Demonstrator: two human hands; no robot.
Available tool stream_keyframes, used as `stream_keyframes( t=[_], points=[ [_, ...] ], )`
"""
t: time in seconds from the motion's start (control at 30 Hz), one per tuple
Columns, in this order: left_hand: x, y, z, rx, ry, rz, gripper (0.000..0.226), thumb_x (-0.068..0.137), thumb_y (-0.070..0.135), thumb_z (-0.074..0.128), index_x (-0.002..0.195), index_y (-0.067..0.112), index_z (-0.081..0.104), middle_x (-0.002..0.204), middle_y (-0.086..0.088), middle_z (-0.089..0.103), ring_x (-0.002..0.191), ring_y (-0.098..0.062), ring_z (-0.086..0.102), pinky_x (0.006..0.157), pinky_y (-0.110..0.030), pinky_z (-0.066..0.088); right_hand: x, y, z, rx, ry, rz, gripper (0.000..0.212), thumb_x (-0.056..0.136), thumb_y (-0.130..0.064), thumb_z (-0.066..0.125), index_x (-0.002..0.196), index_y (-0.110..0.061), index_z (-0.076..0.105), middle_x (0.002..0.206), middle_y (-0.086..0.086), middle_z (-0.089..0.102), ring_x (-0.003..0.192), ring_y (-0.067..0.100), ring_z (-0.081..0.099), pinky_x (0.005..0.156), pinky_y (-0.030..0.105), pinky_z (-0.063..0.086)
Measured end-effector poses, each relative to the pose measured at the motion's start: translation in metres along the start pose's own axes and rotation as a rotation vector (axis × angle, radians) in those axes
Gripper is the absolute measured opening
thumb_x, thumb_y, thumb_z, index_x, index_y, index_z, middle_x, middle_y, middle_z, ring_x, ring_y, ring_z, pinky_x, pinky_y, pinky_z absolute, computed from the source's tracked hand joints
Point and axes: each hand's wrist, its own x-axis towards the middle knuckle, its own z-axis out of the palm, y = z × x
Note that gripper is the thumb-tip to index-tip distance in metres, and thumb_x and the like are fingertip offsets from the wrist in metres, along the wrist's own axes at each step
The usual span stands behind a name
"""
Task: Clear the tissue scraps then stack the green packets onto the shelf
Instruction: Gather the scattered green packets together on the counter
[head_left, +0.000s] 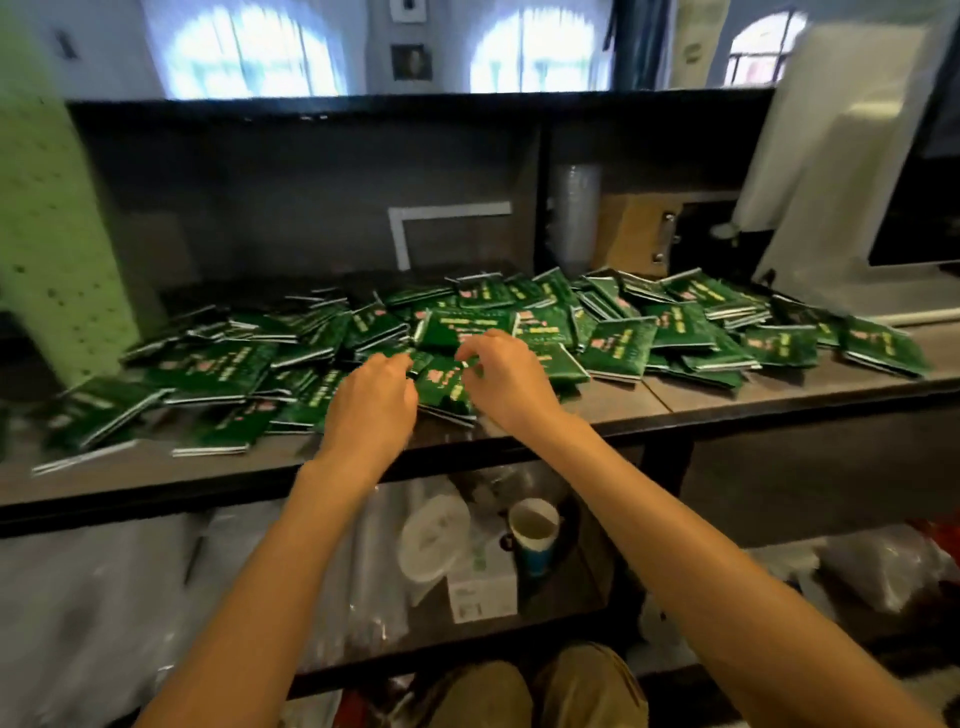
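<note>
Green packets (618, 348) lie strewn across the shelf (727, 395) — scrap-clearing, I judge: right hand (498, 379) pinches a white scrap (466, 364), left hand (371, 397) curled beside it, grip unclear — next, lift it clear of the pile

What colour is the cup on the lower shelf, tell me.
The cup is blue with a white rim; head view.

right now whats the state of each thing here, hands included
packets, loose in an unstacked heap on the counter
left hand, fingers curled over the heap, grip unclear
right hand, pinching what looks like a small white scrap
paper cup, upright, open-topped, below the counter
clear cups, stacked upright at the back
</note>
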Motion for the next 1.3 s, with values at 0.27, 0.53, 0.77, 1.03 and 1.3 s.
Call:
stream_keyframes(
  t=[0.27, 0.53, 0.77, 1.03, 1.3],
  points=[
    [0.050, -0.090, -0.013, 0.008, 0.115, -0.125, 0.033, 0.093, 0.007, 0.043, 0.123, 0.003, 0.055, 0.123, -0.020, 0.053, 0.116, -0.035, 0.046, 0.092, -0.042, 0.038, 0.071, -0.049, 0.057, 0.016, -0.011, -0.090, 0.029, 0.094, -0.006, 0.045, 0.120, -0.005, 0.058, 0.123, 0.010, 0.053, 0.112, 0.028, 0.051, 0.086, 0.032, 0.039],
    [0.103, -0.131, -0.004, 0.135, 0.042, -0.214, 0.034, 0.098, 0.019, 0.039, 0.125, 0.002, 0.050, 0.133, -0.018, 0.047, 0.127, -0.033, 0.038, 0.104, -0.043, 0.032, 0.132, -0.065, 0.095, 0.002, 0.018, -0.056, 0.030, 0.095, -0.005, 0.045, 0.123, -0.005, 0.056, 0.127, 0.011, 0.051, 0.121, 0.029, 0.044, 0.093, 0.035, 0.038],
    [0.145, -0.137, 0.008, 0.115, -0.217, -0.316, 0.047, 0.096, 0.037, 0.045, 0.127, 0.002, 0.047, 0.133, -0.020, 0.047, 0.123, -0.036, 0.044, 0.098, -0.041, 0.037, 0.168, -0.053, 0.104, -0.045, -0.039, 0.092, 0.029, 0.090, -0.002, 0.048, 0.118, -0.001, 0.056, 0.115, 0.017, 0.060, 0.111, 0.035, 0.052, 0.086, 0.042, 0.044],
    [0.153, -0.129, 0.009, 0.180, -0.113, -0.188, 0.017, 0.092, 0.009, 0.047, 0.105, -0.001, 0.054, 0.115, -0.019, 0.056, 0.108, -0.038, 0.053, 0.079, -0.040, 0.042, 0.180, -0.051, 0.108, 0.007, -0.039, 0.143, 0.030, 0.085, 0.004, 0.045, 0.110, 0.005, 0.062, 0.108, 0.022, 0.063, 0.100, 0.038, 0.056, 0.081, 0.044, 0.047],
    [0.158, -0.119, 0.011, 0.133, 0.320, 0.010, 0.031, 0.096, 0.001, 0.042, 0.126, 0.001, 0.048, 0.098, -0.020, 0.066, 0.090, -0.038, 0.063, 0.062, -0.036, 0.037, 0.194, -0.041, 0.106, 0.448, 0.023, 0.272, 0.032, 0.094, -0.012, 0.045, 0.088, 0.009, 0.067, 0.082, 0.024, 0.066, 0.081, 0.035, 0.061, 0.065, 0.031, 0.044]
  ],
)
